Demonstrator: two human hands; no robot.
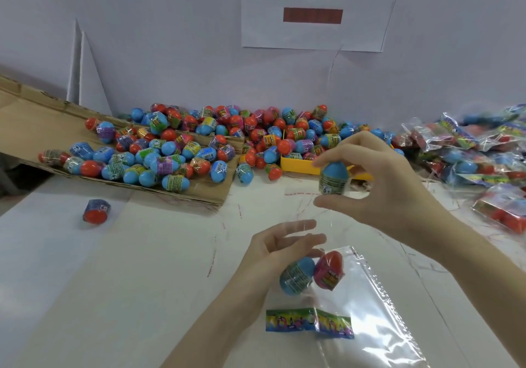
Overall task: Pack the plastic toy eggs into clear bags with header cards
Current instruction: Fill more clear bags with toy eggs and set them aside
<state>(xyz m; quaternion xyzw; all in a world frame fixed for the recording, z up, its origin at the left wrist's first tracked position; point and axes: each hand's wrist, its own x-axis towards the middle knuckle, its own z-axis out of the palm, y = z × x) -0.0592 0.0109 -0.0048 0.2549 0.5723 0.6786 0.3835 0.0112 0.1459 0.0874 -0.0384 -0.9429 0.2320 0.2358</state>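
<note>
right hand (378,180) pinches a blue plastic toy egg (333,179) above a clear plastic bag (355,288); left hand (280,249) grips the bag's mouth, two eggs (311,273) inside by a colourful header card (308,323).

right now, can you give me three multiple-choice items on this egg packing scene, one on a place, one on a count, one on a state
1. Where does the lone red-ended plastic toy egg lie?
A. on the white table, left of the hands
B. in the yellow plastic tray
C. inside the clear bag

2. How many plastic eggs are in the clear plastic bag with the colourful header card?
A. none
B. two
C. five

3. What is the right hand doing?
A. resting flat on the table
B. pinching a blue-topped plastic egg above the bag's mouth
C. gripping the cardboard sheet

Answers:
1 A, it sits alone on the table, apart from the pile.
2 B, a blue egg and a red egg show through the film.
3 B, fingers and thumb close round the blue-topped egg, while the left hand is at the bag.
</note>
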